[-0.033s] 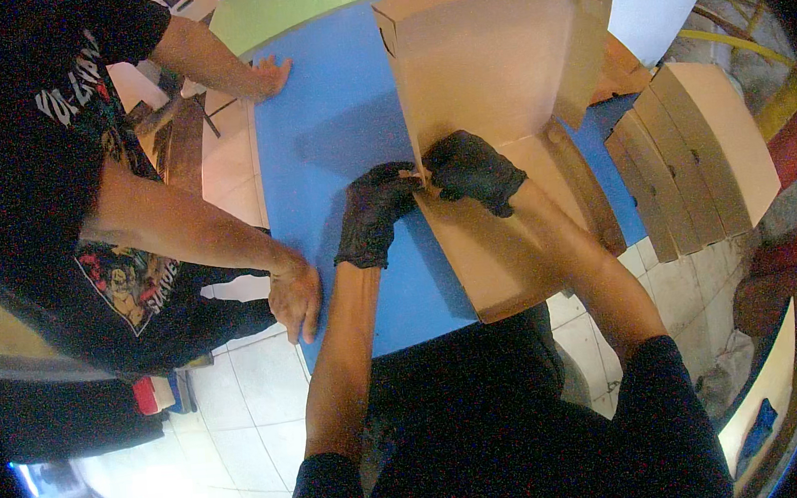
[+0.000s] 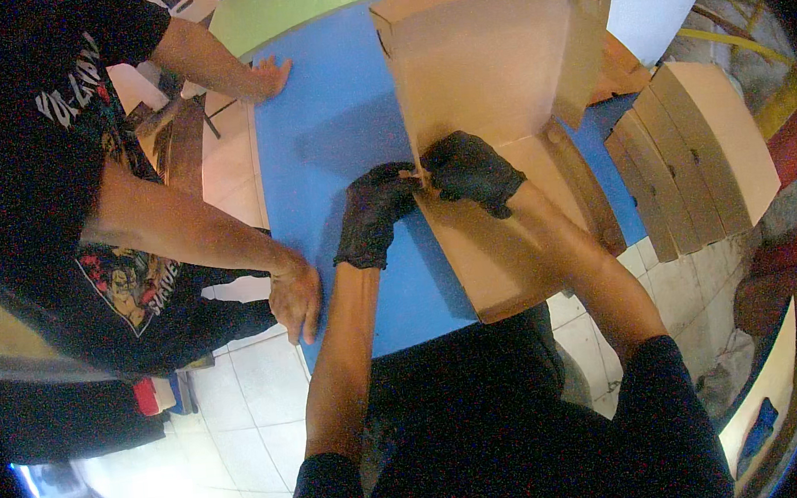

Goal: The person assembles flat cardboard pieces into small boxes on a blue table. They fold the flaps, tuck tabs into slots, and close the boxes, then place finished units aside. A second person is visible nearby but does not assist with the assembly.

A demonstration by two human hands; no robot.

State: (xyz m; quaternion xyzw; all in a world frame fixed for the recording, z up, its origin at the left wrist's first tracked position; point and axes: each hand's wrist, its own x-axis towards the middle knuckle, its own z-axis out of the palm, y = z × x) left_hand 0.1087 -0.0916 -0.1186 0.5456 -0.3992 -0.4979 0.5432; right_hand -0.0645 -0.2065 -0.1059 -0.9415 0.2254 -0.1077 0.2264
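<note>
Hardly a flicker of change there: the lid [image 2: 487, 69] of the cardboard box [image 2: 507, 264] tipped over a hair to the left along its top, while the left hand [image 2: 370, 216] and right hand [image 2: 475, 173], both in black gloves, held their spots from the frame before. Both had fingers pinched on the cardboard at the box's left side, where the lid rose from the base, the left hand outside and the right hand inside; exactly which flap they gripped was hidden by the gloves.

On to the edges! The box stood open on the blue table [image 2: 330, 151], lid upright, its near corner right at the table's front edge. To the left lay the open room, a broad bare stretch of blue, bounded by a co-worker's far hand [image 2: 270, 78] on the tabletop and near hand [image 2: 297, 301] at the left edge, close to the left forearm. Tighter on the right: only a narrow strip of blue between the box and the row of closed boxes [image 2: 691, 160]. Beyond the lid sat a white container [image 2: 649, 0]; a green table [image 2: 305, 11] met the blue one's far end.
</note>
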